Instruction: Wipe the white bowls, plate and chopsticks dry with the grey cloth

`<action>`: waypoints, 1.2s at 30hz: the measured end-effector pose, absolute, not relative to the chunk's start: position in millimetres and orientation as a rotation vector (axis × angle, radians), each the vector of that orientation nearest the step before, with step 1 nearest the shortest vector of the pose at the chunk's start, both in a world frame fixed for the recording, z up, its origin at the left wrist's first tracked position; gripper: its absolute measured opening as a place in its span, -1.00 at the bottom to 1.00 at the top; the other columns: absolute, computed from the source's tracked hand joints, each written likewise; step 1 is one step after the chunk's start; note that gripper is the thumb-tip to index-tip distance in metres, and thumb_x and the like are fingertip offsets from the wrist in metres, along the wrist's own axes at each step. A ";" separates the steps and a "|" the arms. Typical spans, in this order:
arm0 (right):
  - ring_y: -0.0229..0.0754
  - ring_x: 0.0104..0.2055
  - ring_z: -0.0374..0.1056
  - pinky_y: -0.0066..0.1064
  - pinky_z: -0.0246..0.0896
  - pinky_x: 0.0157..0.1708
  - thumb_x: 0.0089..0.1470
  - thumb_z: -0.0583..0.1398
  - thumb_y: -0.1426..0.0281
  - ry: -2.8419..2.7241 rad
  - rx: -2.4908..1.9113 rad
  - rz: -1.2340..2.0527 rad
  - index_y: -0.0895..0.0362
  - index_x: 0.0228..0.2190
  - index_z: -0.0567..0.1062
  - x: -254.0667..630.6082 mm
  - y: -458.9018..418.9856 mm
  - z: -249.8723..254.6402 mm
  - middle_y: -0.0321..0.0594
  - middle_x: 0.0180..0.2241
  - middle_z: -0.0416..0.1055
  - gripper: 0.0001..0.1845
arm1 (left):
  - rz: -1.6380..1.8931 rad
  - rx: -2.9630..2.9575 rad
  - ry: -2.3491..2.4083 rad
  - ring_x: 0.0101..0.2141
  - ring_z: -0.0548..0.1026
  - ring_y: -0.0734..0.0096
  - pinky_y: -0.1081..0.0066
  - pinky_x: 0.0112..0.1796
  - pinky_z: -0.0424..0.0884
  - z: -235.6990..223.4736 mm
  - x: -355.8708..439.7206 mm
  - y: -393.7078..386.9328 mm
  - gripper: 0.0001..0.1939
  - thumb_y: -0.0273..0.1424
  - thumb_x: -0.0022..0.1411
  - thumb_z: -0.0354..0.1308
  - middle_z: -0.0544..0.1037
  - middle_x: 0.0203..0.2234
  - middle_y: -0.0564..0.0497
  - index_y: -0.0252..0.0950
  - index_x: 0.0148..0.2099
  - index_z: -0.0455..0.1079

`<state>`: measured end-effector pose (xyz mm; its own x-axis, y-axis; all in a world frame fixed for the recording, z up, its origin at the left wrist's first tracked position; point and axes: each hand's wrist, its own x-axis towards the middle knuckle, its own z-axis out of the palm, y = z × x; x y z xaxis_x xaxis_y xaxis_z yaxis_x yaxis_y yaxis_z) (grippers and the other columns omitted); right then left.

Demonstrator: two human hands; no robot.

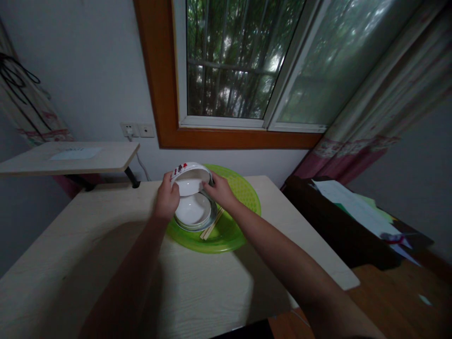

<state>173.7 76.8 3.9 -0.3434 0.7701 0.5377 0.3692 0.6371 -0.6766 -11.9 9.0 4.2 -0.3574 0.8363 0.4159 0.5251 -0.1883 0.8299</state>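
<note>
A white bowl [189, 178] with red marks on its outside is tilted up on edge above a stack of white bowls [193, 210]. My left hand [167, 197] grips its left rim, fingers closed. My right hand [219, 190] holds its right rim, fingers pressed against it. The stack sits in a metal dish on a round green tray [240, 197]. A pair of wooden chopsticks [212, 225] lies on the tray beside the stack, just under my right wrist.
The tray rests on a pale wooden table [106, 263] below a window. A small raised shelf [70, 157] stands at the back left. A dark side table [353, 221] with papers is at the right, beside a curtain.
</note>
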 end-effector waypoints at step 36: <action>-0.03 0.11 0.37 -0.16 0.24 0.18 -0.04 0.26 0.44 -1.847 -0.658 0.807 0.11 0.16 0.38 173.4 73.0 8.2 -0.13 0.13 0.43 -0.32 | 1.624 1.843 1.711 0.04 0.47 0.17 0.15 0.11 0.37 2.2 -9.9 9.1 -0.48 -0.64 0.12 -0.04 0.51 0.00 -0.15 -0.25 0.13 0.27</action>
<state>173.4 73.0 8.2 -0.3757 0.7362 0.5629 0.0872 0.6328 -0.7694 -9.9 9.1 2.2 -0.2350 0.7801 0.5799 0.6200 -0.3392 0.7075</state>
